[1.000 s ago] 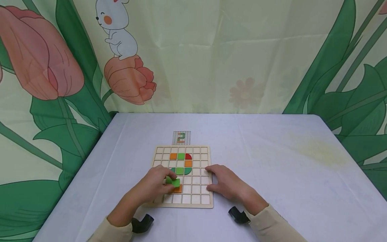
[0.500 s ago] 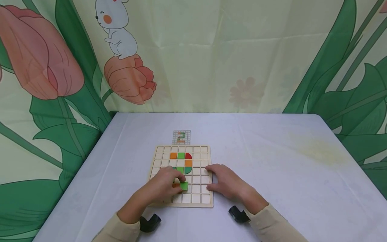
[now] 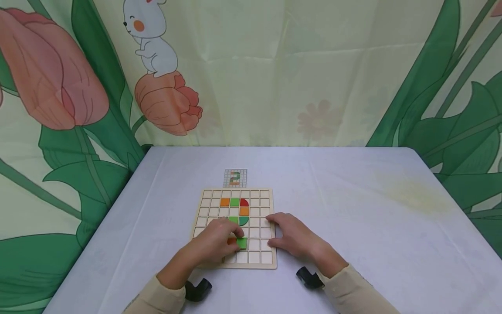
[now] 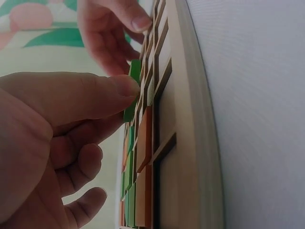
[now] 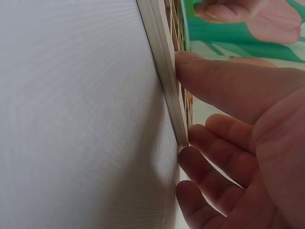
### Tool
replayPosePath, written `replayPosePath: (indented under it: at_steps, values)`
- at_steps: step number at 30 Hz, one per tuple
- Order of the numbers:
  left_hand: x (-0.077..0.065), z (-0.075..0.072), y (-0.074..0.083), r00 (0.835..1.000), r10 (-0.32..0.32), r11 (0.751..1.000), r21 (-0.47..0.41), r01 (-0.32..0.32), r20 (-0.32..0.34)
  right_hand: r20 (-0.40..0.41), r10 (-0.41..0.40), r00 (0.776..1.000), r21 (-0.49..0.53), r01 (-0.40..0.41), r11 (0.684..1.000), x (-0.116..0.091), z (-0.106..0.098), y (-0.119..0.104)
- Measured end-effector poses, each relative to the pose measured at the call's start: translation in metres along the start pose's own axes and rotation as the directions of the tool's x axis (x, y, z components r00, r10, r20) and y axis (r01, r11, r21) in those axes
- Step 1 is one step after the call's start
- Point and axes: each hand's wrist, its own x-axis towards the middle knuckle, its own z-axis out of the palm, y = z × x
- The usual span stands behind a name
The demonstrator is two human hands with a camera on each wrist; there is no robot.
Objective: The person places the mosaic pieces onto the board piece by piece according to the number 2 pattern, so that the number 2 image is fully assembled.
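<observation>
My left hand (image 3: 217, 239) pinches a green square tile (image 3: 241, 243) between thumb and fingers. In the left wrist view the green tile (image 4: 132, 90) stands on edge close over the wooden grid board (image 4: 190, 105), just past an orange tile (image 4: 144, 138) lying in a cell. My right hand (image 3: 295, 236) rests at the right edge of the board (image 3: 274, 257), thumb and index finger spread apart along the rim. In the right wrist view its thumb (image 5: 209, 78) touches the rim. Part of the lower left of the board is hidden under my left hand.
Orange (image 3: 225, 202), green (image 3: 234, 202) and red (image 3: 244, 203) tiles sit in the upper cells, with a teal rounded tile (image 3: 244, 221) lower down. Behind the board lies a small grid card (image 3: 235, 178) with a coloured figure 2. A white cloth covers the table (image 3: 333, 187).
My left hand has moved right across the board with the green tile, from left of the lower orange tile to its right side. The right hand stays at the edge.
</observation>
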Motion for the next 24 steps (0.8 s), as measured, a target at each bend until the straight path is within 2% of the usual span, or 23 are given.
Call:
replayPosePath:
  at_steps: [17, 24]
  values:
    - [0.0029, 0.006, -0.002, 1.0, -0.001, 1.0, -0.015, 0.001, 0.004, -0.001, 0.015, 1.0, -0.004, -0.015, 1.0, 0.0, 0.0005, -0.001]
    - [0.0022, 0.0073, -0.0027, 1.0, -0.024, 0.999, -0.038, 0.025, 0.013, 0.0, 0.019, 1.0, 0.009, -0.019, 1.0, -0.0006, 0.0007, -0.0012]
